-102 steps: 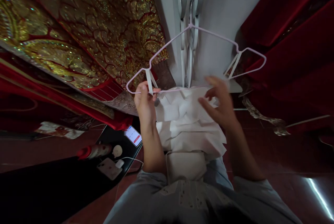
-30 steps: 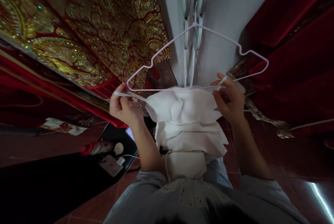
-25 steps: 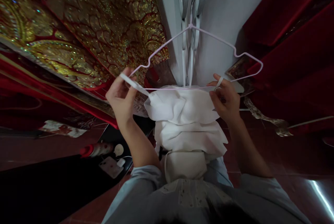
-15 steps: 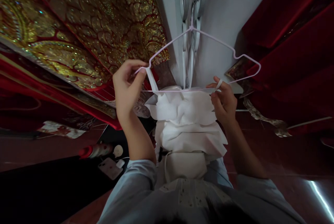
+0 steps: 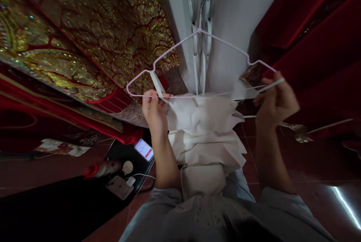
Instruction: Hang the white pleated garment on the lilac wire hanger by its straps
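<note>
A pale pink clothes hanger (image 5: 176,46) hangs by its metal hook in front of me. From its lower bar a white ruffled garment (image 5: 201,116) falls in layers. One white strap (image 5: 156,83) of the garment is looped over the hanger's left shoulder notch. My left hand (image 5: 155,112) is closed on the lower bar, beside this strap's lower end. At the hanger's right end, my right hand (image 5: 278,101) stretches the other white strap (image 5: 271,85) outward over its fingers. Those fingers are bent and slightly blurred, touching or close to the hanger's corner.
Red garments with gold sequins (image 5: 132,20) hang at the left, dark red cloth (image 5: 318,54) at the right. Behind the hanger, white metal loops (image 5: 195,46) run down a pale wall. A lit phone (image 5: 144,149), another phone (image 5: 120,187) and a red-capped bottle (image 5: 103,168) lie at the lower left.
My left hand has moved down from the hanger's left notch to its lower bar. My right hand has moved right, pulling its strap out toward the hanger's end.
</note>
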Demonstrator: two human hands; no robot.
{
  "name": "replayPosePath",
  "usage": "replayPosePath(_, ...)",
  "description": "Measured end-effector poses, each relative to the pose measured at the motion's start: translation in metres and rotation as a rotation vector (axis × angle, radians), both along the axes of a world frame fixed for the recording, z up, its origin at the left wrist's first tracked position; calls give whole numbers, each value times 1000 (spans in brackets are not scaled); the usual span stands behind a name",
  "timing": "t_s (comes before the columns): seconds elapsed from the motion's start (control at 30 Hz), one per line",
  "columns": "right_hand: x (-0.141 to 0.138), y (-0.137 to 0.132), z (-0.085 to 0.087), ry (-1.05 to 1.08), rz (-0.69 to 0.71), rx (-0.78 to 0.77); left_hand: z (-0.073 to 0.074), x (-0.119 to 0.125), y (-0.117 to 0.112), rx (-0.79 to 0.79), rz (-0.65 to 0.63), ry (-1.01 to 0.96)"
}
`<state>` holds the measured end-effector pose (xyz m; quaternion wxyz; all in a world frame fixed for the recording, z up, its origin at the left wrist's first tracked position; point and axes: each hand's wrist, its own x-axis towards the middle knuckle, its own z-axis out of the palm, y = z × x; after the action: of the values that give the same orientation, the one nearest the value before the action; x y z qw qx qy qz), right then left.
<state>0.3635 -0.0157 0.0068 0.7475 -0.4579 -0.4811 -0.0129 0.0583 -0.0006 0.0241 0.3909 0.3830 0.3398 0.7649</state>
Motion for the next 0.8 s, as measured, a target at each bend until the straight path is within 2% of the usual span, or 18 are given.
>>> replayPosePath(0.1,33,3,9,29,-44,-5,3,-4,0,18,6,-3)
replayPosePath(0.17,43,4,22,-12,25,-95,3,-3,0,27,5,-13)
replayPosePath(0.27,39,7,48,-131,168,-225,2,2,-1,43,16,-26)
replayPosePath(0.37,23,14,72,-275,205,-247,-1,4,-2,57,36,-11)
replayPosePath(0.43,15,19,80,-359,226,-271,-3,3,-2,51,45,18)
replayPosePath(0.5,9,21,80,-451,215,-254,-5,0,-2,30,45,41)
replayPosePath(0.57,4,20,72,-499,84,-76,-4,-2,-4,17,28,44)
replayPosePath(0.67,-11,8,53,-419,-119,219,-1,-1,-6,58,-4,18)
replayPosePath(0.7,-18,1,46,-417,-122,231,1,0,-7,82,-3,7)
replayPosePath(0.73,-27,-6,39,-446,-71,180,2,1,-7,103,1,-2)
replayPosePath(0.8,-45,-20,25,-547,164,-35,2,5,-8,126,20,-3)
